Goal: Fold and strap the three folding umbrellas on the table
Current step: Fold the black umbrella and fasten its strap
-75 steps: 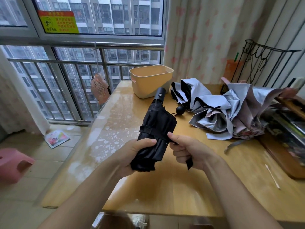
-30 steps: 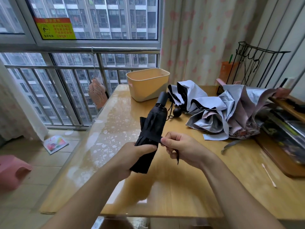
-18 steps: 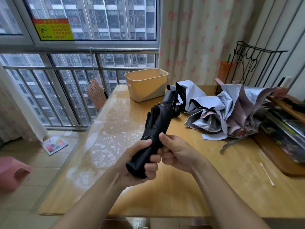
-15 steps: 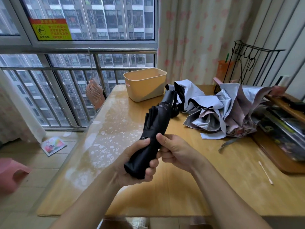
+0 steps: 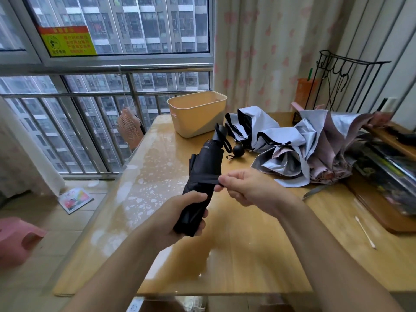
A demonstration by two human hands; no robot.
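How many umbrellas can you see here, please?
3: the black umbrella in the left hand, strap pinched by the right hand; a grey black-lined umbrella beside the tub; a silver-pink umbrella overlapping it, rightward.

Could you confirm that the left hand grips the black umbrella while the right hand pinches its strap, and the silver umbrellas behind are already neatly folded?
Not quite: the head view shows the silver umbrellas lying loose and crumpled on the table, not folded. The left hand does grip the black umbrella while the right hand pinches its strap.
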